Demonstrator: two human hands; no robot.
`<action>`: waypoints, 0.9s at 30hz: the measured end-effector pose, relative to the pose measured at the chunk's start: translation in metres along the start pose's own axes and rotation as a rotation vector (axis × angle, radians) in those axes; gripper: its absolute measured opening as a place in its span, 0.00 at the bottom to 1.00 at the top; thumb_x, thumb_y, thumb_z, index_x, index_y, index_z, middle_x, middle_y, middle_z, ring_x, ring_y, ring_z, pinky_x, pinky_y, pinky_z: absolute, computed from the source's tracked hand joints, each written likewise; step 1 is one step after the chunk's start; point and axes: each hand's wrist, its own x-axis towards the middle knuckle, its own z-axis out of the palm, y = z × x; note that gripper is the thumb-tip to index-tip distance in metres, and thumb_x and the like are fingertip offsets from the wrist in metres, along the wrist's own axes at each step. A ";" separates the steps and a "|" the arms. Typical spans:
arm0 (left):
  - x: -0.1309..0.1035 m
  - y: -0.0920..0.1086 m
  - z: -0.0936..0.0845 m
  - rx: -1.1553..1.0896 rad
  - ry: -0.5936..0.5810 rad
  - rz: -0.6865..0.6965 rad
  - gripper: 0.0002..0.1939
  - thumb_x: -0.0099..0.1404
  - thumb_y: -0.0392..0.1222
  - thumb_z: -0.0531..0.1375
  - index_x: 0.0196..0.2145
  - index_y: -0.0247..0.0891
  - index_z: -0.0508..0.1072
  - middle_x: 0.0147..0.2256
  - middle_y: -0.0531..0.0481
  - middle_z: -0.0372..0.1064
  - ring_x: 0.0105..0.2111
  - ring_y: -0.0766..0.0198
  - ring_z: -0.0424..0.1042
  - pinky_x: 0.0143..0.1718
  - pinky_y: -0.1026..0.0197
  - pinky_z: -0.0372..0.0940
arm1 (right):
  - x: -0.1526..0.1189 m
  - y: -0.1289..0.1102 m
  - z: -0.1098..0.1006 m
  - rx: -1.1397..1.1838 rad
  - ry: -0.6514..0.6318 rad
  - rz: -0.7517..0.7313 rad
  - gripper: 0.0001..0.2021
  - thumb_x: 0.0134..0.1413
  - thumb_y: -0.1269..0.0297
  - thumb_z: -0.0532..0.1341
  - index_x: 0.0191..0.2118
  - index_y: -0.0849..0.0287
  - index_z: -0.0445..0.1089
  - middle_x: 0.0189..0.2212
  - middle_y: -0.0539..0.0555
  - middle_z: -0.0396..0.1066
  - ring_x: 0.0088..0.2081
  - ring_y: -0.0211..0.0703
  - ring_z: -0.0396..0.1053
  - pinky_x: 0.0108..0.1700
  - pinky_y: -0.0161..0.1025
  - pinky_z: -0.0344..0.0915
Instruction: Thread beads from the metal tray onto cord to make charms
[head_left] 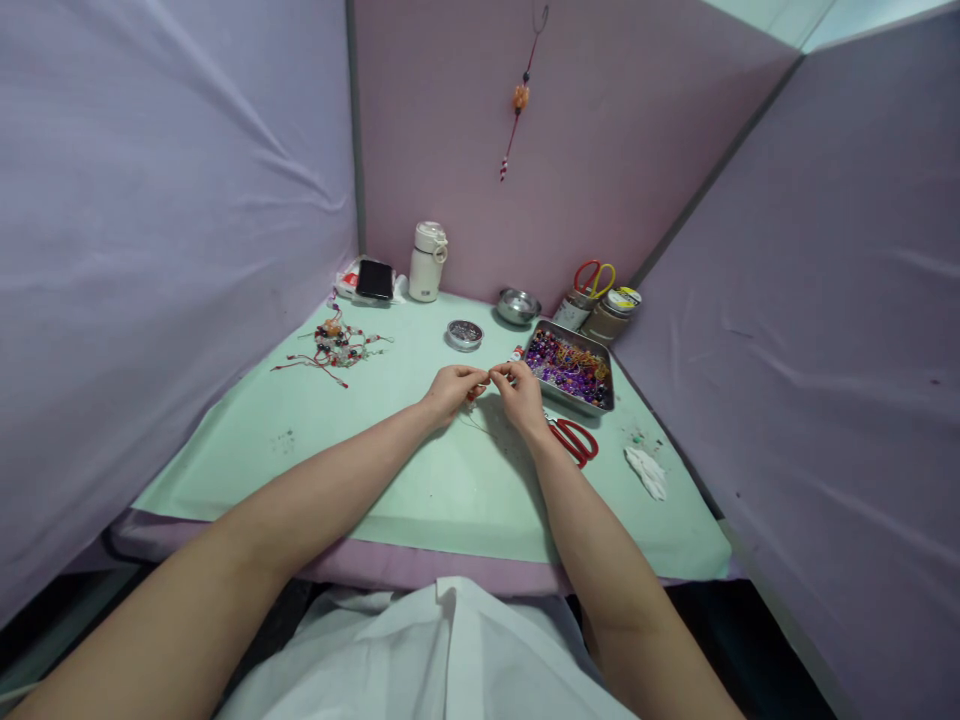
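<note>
My left hand and my right hand meet above the middle of the table, thumbs and fingertips pinched close together. A thin cord trails below the left fingers, and small red-orange beads show beneath them. The right fingertips pinch at the same spot, apparently on the cord; the exact grip is too small to see. Red-handled scissors lie by my right wrist, their blades partly hidden. Just beyond the right hand sits a metal tray of purple and orange beads.
A pile of beaded strings lies at left. Behind are a phone, a white bottle, a round clear case, a metal bowl and jars. A white cloth lies right. A beaded cord hangs on the back wall.
</note>
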 end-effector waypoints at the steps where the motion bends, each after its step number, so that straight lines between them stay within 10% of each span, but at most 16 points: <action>1: -0.001 0.001 0.000 0.001 -0.002 -0.005 0.12 0.49 0.45 0.65 0.24 0.32 0.72 0.18 0.52 0.62 0.19 0.72 0.58 0.20 0.67 0.50 | 0.000 0.001 0.000 -0.016 -0.002 -0.006 0.06 0.50 0.63 0.58 0.27 0.57 0.70 0.29 0.53 0.67 0.34 0.43 0.62 0.40 0.40 0.59; 27: 0.005 -0.004 -0.004 0.017 0.054 -0.028 0.07 0.50 0.39 0.62 0.23 0.32 0.71 0.16 0.54 0.60 0.15 0.74 0.56 0.19 0.66 0.51 | 0.003 0.010 0.001 -0.026 -0.029 -0.038 0.07 0.47 0.63 0.59 0.30 0.58 0.74 0.30 0.54 0.71 0.31 0.41 0.64 0.38 0.40 0.61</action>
